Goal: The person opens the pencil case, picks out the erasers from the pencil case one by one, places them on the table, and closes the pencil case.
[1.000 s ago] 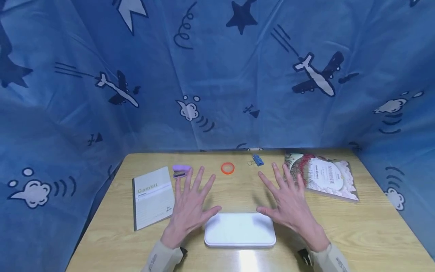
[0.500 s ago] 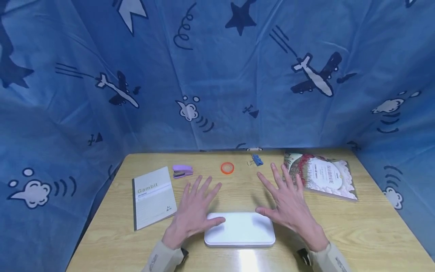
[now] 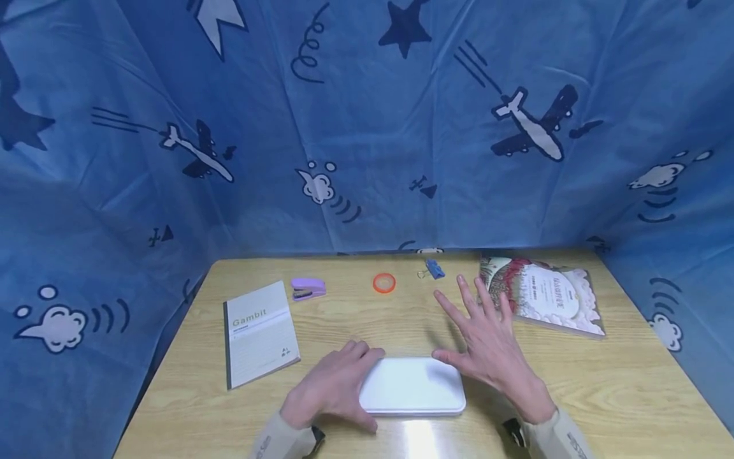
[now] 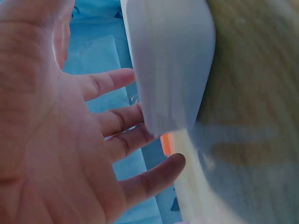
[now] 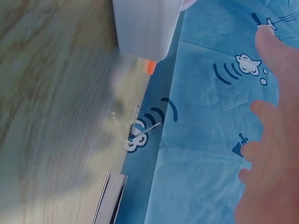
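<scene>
A flat white case (image 3: pixel 415 386) with rounded corners lies on the table in the head view. My left hand (image 3: pixel 335 386) spans its left end, thumb at the front edge and bent fingers at the back edge. In the left wrist view, fingertips (image 4: pixel 126 77) come right up to the side of the white case (image 4: pixel 170 60). My right hand (image 3: pixel 493 347) hovers at the right with fingers spread and nothing held. Its thumb overlaps the case's back right corner in the head view. The right wrist view shows the end of the white case (image 5: pixel 145 30) apart from that hand.
A Gambit notebook (image 3: pixel 260 335) lies at left, with a purple stapler (image 3: pixel 308 288) beyond it. Toward the back are an orange-red ring (image 3: pixel 384 275) and a blue binder clip (image 3: pixel 435 269). A book (image 3: pixel 550 296) lies back right. Blue printed cloth (image 3: pixel 367 127) hangs behind the table.
My left hand has come down and toward me from above the table to the case's left end, its spread fingers bending round it. The right hand stays nearly still.
</scene>
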Tool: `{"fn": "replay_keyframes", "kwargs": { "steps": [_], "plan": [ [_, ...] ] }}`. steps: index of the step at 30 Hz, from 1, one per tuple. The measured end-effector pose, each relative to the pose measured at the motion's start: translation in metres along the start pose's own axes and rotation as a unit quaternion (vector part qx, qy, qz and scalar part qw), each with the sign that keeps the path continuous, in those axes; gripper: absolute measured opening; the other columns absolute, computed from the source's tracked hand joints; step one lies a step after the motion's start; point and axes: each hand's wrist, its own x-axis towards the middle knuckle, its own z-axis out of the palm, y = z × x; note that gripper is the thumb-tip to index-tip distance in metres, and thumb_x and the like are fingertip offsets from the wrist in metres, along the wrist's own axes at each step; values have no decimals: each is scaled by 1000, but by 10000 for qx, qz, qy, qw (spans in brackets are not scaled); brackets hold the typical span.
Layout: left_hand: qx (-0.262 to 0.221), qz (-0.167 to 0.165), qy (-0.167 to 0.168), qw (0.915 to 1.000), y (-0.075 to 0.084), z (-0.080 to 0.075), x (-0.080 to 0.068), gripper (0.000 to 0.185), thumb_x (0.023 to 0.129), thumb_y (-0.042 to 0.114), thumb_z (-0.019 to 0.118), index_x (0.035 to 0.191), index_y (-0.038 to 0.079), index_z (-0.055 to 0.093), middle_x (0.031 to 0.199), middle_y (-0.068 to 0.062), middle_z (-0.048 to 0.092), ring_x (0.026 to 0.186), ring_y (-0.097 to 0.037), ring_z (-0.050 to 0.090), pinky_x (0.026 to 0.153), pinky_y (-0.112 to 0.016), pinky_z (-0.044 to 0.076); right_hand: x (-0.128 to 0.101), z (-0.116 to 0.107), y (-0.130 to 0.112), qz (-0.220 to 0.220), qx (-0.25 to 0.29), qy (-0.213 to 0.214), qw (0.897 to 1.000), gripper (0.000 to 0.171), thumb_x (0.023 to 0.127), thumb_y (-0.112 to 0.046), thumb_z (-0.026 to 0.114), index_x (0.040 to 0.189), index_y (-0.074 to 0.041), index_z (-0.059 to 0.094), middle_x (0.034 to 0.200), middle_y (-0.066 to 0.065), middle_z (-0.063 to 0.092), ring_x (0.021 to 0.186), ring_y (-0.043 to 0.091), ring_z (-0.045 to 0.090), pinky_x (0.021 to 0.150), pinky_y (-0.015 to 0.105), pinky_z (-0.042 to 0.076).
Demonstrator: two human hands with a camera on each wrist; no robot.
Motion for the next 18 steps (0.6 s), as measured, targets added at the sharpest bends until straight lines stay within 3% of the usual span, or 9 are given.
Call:
{"fn": "replay_keyframes", "kwargs": {
  "steps": [7,15,18],
  "plan": [
    [20,34,97,9999,3,8,5,96,52,45,93,135,28,48,111,8,55,96,-7,48,74,-20,48,0,-2,-1,19,31,-2,10000,103,74,-72,72,160,-34,30,170,18,15,158,40,-1,118,78,8],
    [-727,8,75,9973,-6,5,8,94,55,42,90,137,20,53,121,8,62,104,-7,53,89,-25,54,2,-2,-12,-80,368,-129,9992,102,74,-72,73,159,-34,32,170,17,18,157,43,7,120,76,7],
    [-1046,-41,81,9945,-11,5,8,92,56,43,90,137,17,53,120,7,62,101,-6,54,88,-23,53,3,-2,-21,-268,510,-239,9981,101,73,-71,75,158,-30,37,169,16,22,155,45,15,119,77,9]
  ]
}}
